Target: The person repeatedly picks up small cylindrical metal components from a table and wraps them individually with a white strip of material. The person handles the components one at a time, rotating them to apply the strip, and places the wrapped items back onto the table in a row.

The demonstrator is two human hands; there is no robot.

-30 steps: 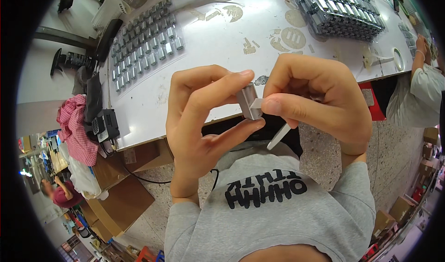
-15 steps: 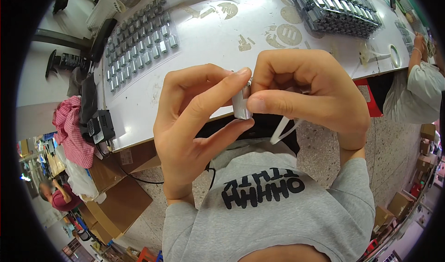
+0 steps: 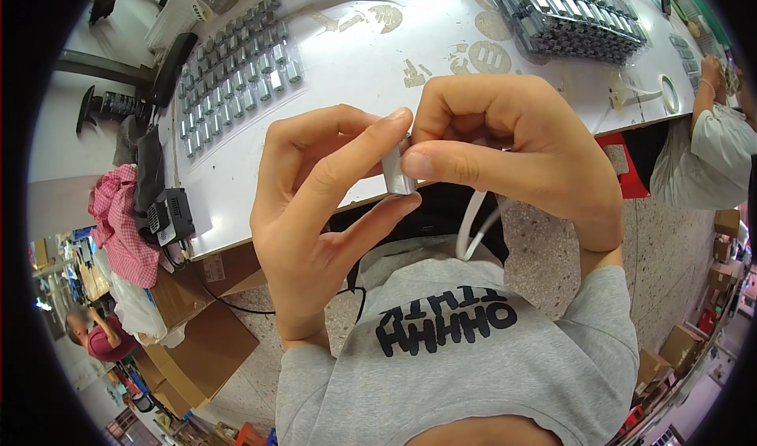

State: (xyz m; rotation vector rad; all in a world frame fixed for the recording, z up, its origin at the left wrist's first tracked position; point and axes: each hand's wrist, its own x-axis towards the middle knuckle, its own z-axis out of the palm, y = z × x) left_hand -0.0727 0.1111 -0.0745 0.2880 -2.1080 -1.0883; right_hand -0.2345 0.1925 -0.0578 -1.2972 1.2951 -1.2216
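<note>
A small silver metal block (image 3: 398,176) is held upright by my left hand (image 3: 303,182), the fingers on its upper end and the thumb under its lower end. My right hand (image 3: 524,142) is closed beside it, with the thumb and bent forefinger against the block's right side. From beneath my right hand a narrow white strip (image 3: 467,229) hangs in a loop towards my lap. Where the strip's upper part lies inside the curled fingers is hidden.
Rows of similar silver blocks (image 3: 229,113) stand in a clear tray on the white table (image 3: 355,67), back left. Stacked trays of blocks (image 3: 576,20) rise back right, near a tape roll (image 3: 669,93). A co-worker's arm (image 3: 710,75) shows at far right.
Both hands have shifted slightly left and up, carrying the block along. The white strip has swung into a wider loop. My grip looks the same.
</note>
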